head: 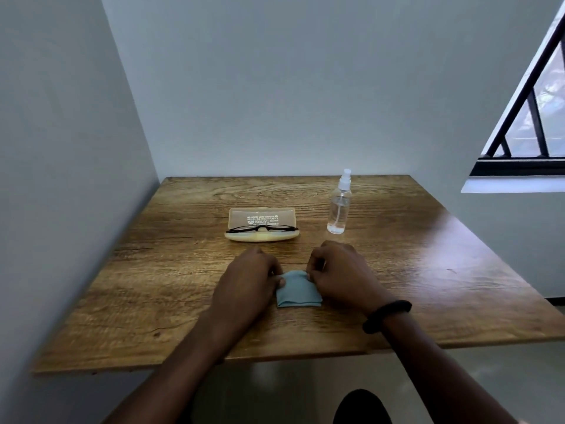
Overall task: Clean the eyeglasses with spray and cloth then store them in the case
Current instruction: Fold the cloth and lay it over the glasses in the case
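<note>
Cloth (pixel 298 289) (folded, teal) lies between 2 hands — left hand (pixel 249 278) and right hand (pixel 342 270) fingers pinching its far corners.

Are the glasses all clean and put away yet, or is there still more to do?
Almost. The eyeglasses already lie in the open case, so the storing looks mostly done, though the pictures cannot show whether the lenses are clean. Right now the left hand and right hand pinch the folded blue cloth. The spray bottle stands by itself. Left: closing the case lid.
</note>
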Available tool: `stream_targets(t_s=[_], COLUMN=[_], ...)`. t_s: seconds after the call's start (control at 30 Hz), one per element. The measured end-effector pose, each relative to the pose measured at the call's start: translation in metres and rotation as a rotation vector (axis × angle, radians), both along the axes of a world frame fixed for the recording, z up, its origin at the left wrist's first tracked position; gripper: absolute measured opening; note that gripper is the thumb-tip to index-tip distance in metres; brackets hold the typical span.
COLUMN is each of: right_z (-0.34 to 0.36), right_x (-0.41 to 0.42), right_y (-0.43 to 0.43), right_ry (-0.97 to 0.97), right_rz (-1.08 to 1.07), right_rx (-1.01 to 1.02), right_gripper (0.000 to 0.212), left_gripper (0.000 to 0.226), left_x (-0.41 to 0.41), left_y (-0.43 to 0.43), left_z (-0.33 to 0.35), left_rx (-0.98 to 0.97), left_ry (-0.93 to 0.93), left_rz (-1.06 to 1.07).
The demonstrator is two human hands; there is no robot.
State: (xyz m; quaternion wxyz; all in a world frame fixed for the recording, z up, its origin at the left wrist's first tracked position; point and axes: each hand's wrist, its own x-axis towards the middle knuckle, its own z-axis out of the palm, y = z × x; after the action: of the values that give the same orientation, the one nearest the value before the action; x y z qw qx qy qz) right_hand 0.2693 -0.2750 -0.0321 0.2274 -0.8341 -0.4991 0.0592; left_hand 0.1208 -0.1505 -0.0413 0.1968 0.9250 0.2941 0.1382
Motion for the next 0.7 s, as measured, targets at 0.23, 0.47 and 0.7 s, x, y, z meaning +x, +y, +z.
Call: stream_targets(t_s=[0.23, 0.47, 0.7], right_z=[-0.001, -0.008, -0.012], right_x=[0.003, 0.005, -0.003], right_y=[-0.005, -0.014, -0.023], right_ry=[0.037, 0.216, 0.203], right_rz=[0.063, 0.020, 0.064], right_rx=[0.110, 0.180, 0.202], right_gripper=[0.005, 0.029, 0.025], left_gripper=[0.005, 0.038, 0.021], left_x=[0.002, -0.011, -0.029], left_y=[-0.003, -0.003, -0.006], left_z=[-0.001, -0.006, -0.014], left_rx=[-0.006, -0.159, -0.184], left_ry=[-0.068, -0.252, -0.344], left_rz=[-0.006, -0.013, -0.037])
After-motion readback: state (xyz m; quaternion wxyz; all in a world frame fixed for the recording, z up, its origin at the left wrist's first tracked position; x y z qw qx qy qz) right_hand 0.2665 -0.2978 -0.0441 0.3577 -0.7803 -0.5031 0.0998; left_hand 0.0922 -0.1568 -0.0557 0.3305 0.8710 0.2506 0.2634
